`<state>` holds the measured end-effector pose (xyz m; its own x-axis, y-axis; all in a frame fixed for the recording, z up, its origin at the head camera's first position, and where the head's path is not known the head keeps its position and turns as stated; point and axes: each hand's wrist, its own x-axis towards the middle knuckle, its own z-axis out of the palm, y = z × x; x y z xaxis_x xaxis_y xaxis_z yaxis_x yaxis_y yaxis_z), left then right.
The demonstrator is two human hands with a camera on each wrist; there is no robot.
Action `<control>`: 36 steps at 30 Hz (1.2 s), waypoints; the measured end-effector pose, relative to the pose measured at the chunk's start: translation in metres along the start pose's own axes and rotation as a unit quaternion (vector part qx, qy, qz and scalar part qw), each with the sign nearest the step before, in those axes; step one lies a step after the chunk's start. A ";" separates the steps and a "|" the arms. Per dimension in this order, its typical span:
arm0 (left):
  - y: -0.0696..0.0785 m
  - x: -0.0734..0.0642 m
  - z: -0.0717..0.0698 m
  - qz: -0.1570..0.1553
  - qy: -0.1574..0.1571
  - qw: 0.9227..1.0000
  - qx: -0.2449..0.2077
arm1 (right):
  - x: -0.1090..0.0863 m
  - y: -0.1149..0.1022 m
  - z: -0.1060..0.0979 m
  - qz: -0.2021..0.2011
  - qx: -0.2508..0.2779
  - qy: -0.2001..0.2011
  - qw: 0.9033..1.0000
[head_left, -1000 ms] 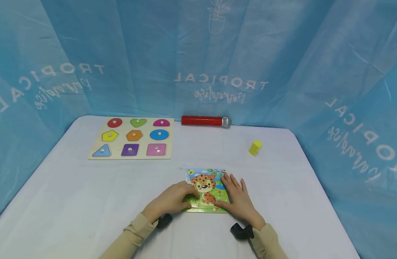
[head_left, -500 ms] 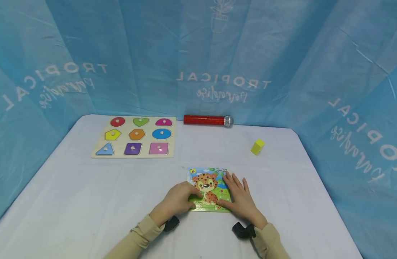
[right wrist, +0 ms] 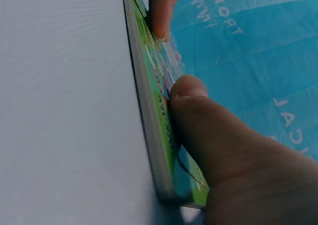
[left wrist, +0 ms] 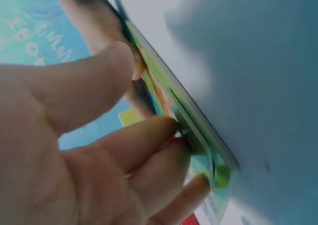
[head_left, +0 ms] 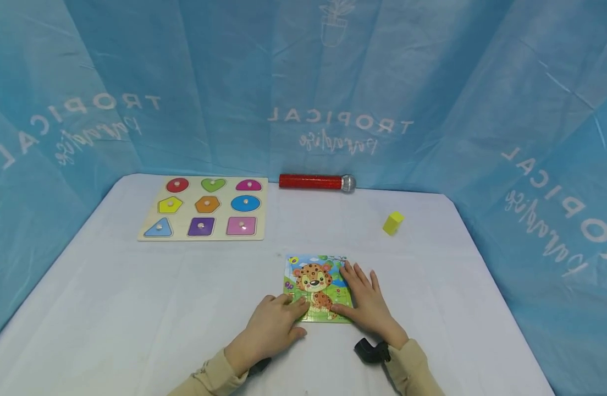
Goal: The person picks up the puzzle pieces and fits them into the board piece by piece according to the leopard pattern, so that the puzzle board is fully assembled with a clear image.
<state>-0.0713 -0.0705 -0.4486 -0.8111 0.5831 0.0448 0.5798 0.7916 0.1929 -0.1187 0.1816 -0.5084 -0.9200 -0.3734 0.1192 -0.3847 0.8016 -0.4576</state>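
A square jigsaw puzzle [head_left: 314,279] with a cartoon leopard cub lies flat on the table in front of me. My left hand [head_left: 274,325] touches its lower left part with the fingertips, the thumb held off the board. In the left wrist view, a puzzle piece [left wrist: 201,141] under those fingertips sits slightly raised above the board. My right hand [head_left: 367,304] rests along the puzzle's right side, fingers spread on the upper right edge. The right wrist view shows its thumb [right wrist: 213,123] lying on the board's lower part.
A wooden shape board [head_left: 219,215] with knobbed pieces lies at the back left. Beside it is a red toy microphone [head_left: 315,182]. A yellow block [head_left: 393,223] stands at the right. Blue printed curtains [head_left: 303,66] surround the white table [head_left: 135,308].
The left thumb has come off the puzzle's lower left corner, and the left fingers, bent before, now stretch flatter over that part. The right hand keeps its place.
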 end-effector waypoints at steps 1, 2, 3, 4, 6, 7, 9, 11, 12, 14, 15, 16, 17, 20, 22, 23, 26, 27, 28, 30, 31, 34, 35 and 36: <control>0.000 0.000 0.000 0.000 -0.007 1.000 -0.001 | 0.000 0.000 0.000 0.001 0.000 -0.001 1.000; 0.000 0.000 -0.001 0.001 -0.014 1.000 -0.002 | 0.000 0.000 -0.001 0.003 0.003 -0.002 1.000; 0.000 0.001 -0.001 0.003 -0.021 1.000 -0.006 | 0.000 0.001 -0.001 0.004 0.004 -0.001 1.000; -0.001 0.002 -0.001 0.005 -0.027 1.000 -0.009 | 0.000 0.001 -0.001 0.004 0.004 -0.001 1.000; -0.003 0.003 -0.001 0.007 -0.038 0.999 -0.016 | 0.000 0.002 -0.002 0.004 0.005 0.000 1.000; -0.004 0.004 -0.002 0.007 -0.044 0.999 -0.023 | 0.001 0.003 -0.002 0.003 0.008 0.000 1.000; -0.007 0.004 -0.003 0.007 -0.057 0.998 -0.033 | 0.001 0.003 -0.001 0.001 0.008 0.000 1.000; -0.008 0.002 -0.004 0.006 -0.072 0.997 -0.039 | 0.001 0.004 0.000 0.001 0.011 -0.003 1.000; -0.010 0.002 -0.005 0.006 -0.078 0.996 -0.040 | 0.001 0.003 0.001 0.000 0.012 -0.003 1.000; -0.012 0.000 -0.006 0.006 -0.082 0.996 -0.038 | 0.001 0.003 0.002 -0.001 0.014 -0.003 1.000; -0.013 0.000 -0.006 0.005 -0.084 0.996 -0.036 | 0.001 0.003 0.002 -0.002 0.016 -0.003 1.000; -0.014 0.000 -0.006 0.005 -0.085 0.996 -0.036 | 0.001 0.003 0.002 -0.004 0.017 -0.002 1.000; -0.015 0.000 -0.006 0.005 -0.085 0.996 -0.036 | 0.002 0.003 0.002 -0.005 0.017 -0.001 1.000; -0.017 0.002 -0.006 0.012 -0.080 0.996 -0.041 | 0.004 0.005 0.002 -0.005 0.013 0.002 1.000; -0.017 0.003 -0.007 0.016 -0.080 0.996 -0.047 | 0.004 0.007 0.003 -0.003 0.009 0.003 1.000; -0.017 0.003 -0.006 0.017 -0.081 0.995 -0.050 | 0.003 0.008 0.003 -0.003 0.005 0.002 1.000; -0.016 0.004 -0.004 0.021 -0.086 0.994 -0.063 | 0.000 0.011 0.003 -0.001 -0.003 -0.003 1.000; -0.016 0.005 -0.002 0.024 -0.088 0.994 -0.064 | 0.000 0.011 0.003 0.000 -0.002 -0.003 1.000; -0.016 0.006 -0.001 0.027 -0.089 0.993 -0.067 | -0.001 0.011 0.003 0.000 -0.005 -0.002 1.000; -0.019 0.009 0.002 0.032 -0.089 0.992 -0.077 | 0.000 0.010 0.001 0.000 -0.004 0.001 1.000; -0.021 0.010 0.003 0.034 -0.090 0.992 -0.086 | 0.001 0.010 0.001 -0.002 -0.004 0.004 1.000; -0.031 0.014 0.004 0.029 -0.077 0.989 -0.122 | 0.004 0.008 -0.001 -0.008 -0.002 0.008 1.000; -0.035 0.015 0.003 0.025 -0.059 0.991 -0.121 | 0.005 0.007 -0.001 -0.009 0.001 0.005 1.000; -0.039 0.014 0.003 0.019 -0.032 0.993 -0.109 | 0.006 0.006 -0.001 -0.009 0.005 0.002 1.000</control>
<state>-0.1053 -0.0925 -0.4582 -0.7783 0.6279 -0.0056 0.5736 0.7145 0.4006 -0.1262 0.1849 -0.5092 -0.9131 -0.3861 0.1310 -0.4007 0.7901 -0.4639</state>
